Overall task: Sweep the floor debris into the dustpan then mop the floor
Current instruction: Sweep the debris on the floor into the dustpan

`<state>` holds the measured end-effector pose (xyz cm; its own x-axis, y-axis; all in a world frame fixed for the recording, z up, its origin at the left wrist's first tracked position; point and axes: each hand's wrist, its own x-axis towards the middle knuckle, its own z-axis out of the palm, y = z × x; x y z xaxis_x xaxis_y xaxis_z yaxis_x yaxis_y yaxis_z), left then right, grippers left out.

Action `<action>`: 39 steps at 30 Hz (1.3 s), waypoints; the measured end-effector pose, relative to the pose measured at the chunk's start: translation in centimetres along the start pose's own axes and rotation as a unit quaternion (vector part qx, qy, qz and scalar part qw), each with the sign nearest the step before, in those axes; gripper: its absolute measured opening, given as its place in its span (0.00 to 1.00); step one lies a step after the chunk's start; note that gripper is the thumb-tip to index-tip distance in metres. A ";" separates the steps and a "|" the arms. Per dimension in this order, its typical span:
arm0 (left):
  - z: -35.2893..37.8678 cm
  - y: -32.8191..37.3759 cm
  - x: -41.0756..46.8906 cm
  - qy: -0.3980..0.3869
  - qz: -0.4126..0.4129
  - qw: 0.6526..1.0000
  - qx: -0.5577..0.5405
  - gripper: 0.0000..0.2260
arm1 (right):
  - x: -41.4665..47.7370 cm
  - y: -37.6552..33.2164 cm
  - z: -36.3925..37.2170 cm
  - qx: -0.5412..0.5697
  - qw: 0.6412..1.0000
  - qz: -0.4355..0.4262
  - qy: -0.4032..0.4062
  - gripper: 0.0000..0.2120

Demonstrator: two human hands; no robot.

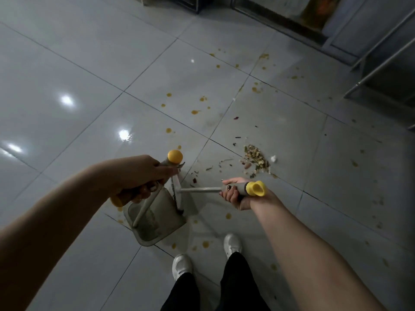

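Left hand (143, 176) clamps two handles, one the dustpan's (155, 221); right hand (235, 194) grips one broom (202, 190) handle. One debris pile (256, 159) on floor (89, 86) tile right of dustpan, apart. Many yellow stains (195, 112). Two white shoes (232, 244).

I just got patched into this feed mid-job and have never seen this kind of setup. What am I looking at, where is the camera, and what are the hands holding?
There is no machine here: one wide-angle camera sits on a person's head, looking down at their own arms and white shoes. The left hand is closed around a grey handle with a yellow cap; the grey dustpan stands on the floor just below it. The right hand grips the broom handle, also yellow-capped, its shaft running towards the dustpan. On the glossy tiled floor lies a pile of scraps, not yet swept in, and many yellow-orange splashes for the mop later.
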<state>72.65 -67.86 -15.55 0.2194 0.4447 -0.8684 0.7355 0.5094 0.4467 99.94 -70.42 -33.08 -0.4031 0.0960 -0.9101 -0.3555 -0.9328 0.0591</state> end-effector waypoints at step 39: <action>4.6 20.0 10.9 0.042 -0.022 0.999 0.002 0.19 | -2.5 -19.8 -15.2 0.070 0.997 -0.039 0.014 0.10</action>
<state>92.71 -56.23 -17.04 0.1314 0.4826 -0.8659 0.7461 0.5270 0.4070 120.82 -57.43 -38.26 -0.3474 0.1545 -0.9249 -0.5003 -0.8647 0.0435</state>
